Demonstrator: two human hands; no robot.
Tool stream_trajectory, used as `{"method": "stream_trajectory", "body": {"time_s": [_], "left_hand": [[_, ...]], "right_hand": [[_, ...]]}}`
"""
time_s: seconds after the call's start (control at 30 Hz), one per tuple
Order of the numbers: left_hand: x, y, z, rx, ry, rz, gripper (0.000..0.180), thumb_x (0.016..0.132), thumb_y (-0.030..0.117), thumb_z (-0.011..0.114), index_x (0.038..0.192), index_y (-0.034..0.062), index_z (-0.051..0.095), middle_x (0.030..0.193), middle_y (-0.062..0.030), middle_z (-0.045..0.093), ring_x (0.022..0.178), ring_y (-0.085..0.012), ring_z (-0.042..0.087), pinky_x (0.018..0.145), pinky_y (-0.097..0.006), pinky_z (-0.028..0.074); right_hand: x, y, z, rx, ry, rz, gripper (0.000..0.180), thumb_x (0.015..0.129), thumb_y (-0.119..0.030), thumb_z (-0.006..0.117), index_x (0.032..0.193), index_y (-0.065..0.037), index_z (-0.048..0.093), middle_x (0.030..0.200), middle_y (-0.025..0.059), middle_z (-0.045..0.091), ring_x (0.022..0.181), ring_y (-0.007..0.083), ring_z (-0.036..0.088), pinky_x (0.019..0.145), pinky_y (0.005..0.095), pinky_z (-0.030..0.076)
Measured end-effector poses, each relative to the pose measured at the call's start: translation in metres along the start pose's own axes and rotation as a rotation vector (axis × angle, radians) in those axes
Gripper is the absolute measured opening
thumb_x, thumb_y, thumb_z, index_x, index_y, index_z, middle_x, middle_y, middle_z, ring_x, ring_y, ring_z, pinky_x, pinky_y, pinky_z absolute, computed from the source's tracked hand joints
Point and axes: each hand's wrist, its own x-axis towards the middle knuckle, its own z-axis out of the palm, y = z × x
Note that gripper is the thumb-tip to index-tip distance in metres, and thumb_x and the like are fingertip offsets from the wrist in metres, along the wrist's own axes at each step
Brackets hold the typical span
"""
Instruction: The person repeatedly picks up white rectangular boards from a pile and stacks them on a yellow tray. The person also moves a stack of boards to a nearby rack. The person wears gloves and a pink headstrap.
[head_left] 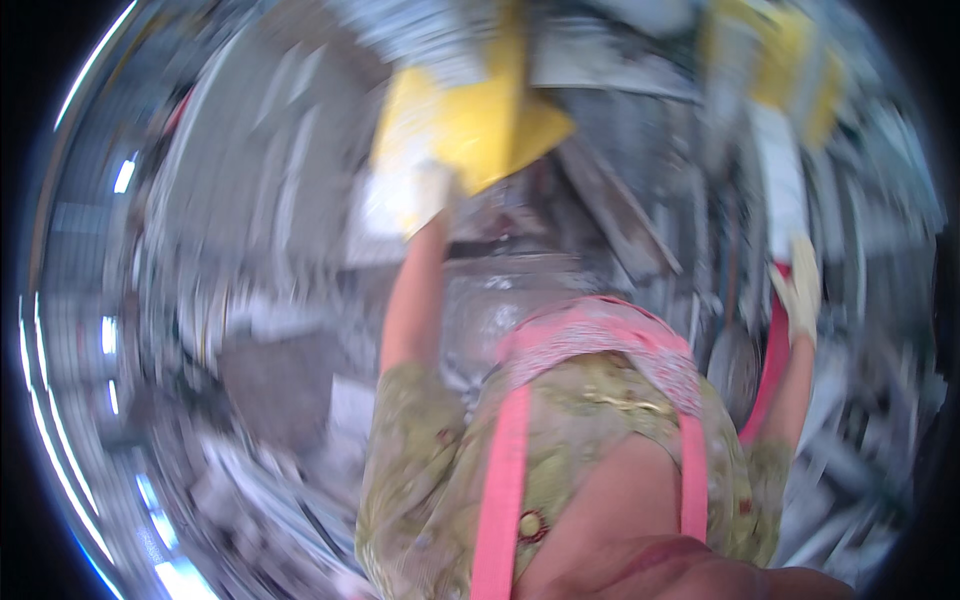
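Observation:
Motion blurs most of the picture. My left hand (432, 190), in a pale glove, is at the lower edge of a yellow and white sheet-like thing (475, 120). Its fingers are smeared, so I cannot make out whether they grip it. Over on the right, my right hand (800, 290), also in a pale glove, has its thumb apart from its stretched fingers. It lies against the place where a long white strip (780, 180) meets a red band (770, 370). Above that strip is a yellow and white blurred thing (775, 60).
A grey-brown slanting board (620, 210) is beyond my body, between my hands. Large grey panels (270, 140) stand at the far left. A brownish flat piece (280, 390) is nearer on the left. My pink apron (600, 335) bulges in front of me.

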Motion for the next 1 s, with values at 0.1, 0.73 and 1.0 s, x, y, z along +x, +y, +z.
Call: {"method": "stream_trajectory", "body": {"time_s": [0.1, 0.73, 1.0], "left_hand": [[-0.004, 0.0, 0.005, 0.094, 0.057, -0.045, 0.053, 0.089, 0.022, 0.054, 0.127, -0.0141, 0.049, 0.121, -0.033, 0.064, 0.114, -0.0421, 0.065, 0.093, -0.044, 0.053], [-0.05, 0.044, -0.02, -0.17, 0.071, -0.203, 0.055, 0.086, 0.022, 0.053, 0.127, -0.0145, 0.049, 0.125, -0.0379, 0.06, 0.12, -0.0448, 0.061, 0.099, -0.044, 0.047], [-0.047, 0.048, -0.024, -0.165, 0.023, -0.225, 0.053, 0.083, 0.015, 0.05, 0.128, -0.013, 0.048, 0.129, -0.0388, 0.058, 0.126, -0.046, 0.057, 0.104, -0.045, 0.046]], "right_hand": [[0.008, 0.011, 0.028, -0.364, -0.057, -0.041, 0.086, 0.083, -0.026, 0.075, 0.156, -0.004, 0.035, 0.16, 0.017, 0.039, 0.149, 0.0314, 0.036, 0.12, 0.0447, 0.031], [0.081, -0.003, 0.024, -0.511, -0.163, -0.067, 0.072, 0.09, -0.012, 0.064, 0.155, -0.004, 0.034, 0.162, 0.0144, 0.037, 0.149, 0.0292, 0.035, 0.119, 0.0479, 0.032], [0.111, -0.006, 0.039, -0.46, -0.082, -0.037, 0.089, 0.081, -0.005, 0.067, 0.159, -0.004, 0.024, 0.166, 0.012, 0.029, 0.154, 0.0267, 0.026, 0.122, 0.0432, 0.027]]}}
